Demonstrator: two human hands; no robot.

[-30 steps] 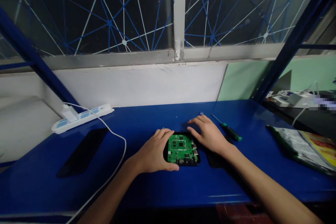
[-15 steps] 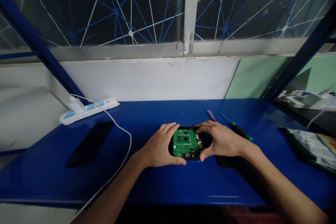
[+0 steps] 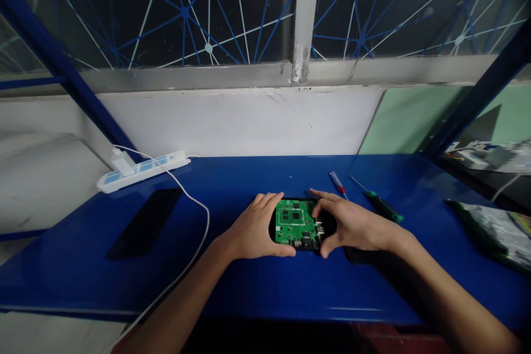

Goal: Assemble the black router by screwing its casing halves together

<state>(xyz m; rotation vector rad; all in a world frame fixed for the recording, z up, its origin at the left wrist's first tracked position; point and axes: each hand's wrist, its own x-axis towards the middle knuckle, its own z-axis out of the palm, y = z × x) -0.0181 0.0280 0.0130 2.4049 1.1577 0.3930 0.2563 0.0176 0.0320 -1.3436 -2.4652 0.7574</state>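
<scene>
A green circuit board (image 3: 295,222) lies in a black case (image 3: 272,228) at the middle of the blue table. My left hand (image 3: 255,228) grips the left side of the case, fingers at the far edge and thumb along the near edge. Around the right side curves my right hand (image 3: 346,222), its thumb at the near corner and a bent finger on the board's right edge by the metal ports. Part of a black object (image 3: 359,256) shows beneath my right wrist.
Behind my right hand lie a red-tipped screwdriver (image 3: 337,181) and a green-handled screwdriver (image 3: 385,207). A black slab (image 3: 145,221), a white cable (image 3: 205,227) and a power strip (image 3: 145,170) are left. A silvery bag (image 3: 493,232) sits at the right.
One finger of my right hand has bent inward onto the board's right edge. The view has shifted slightly; my left hand keeps its grip on the case.
</scene>
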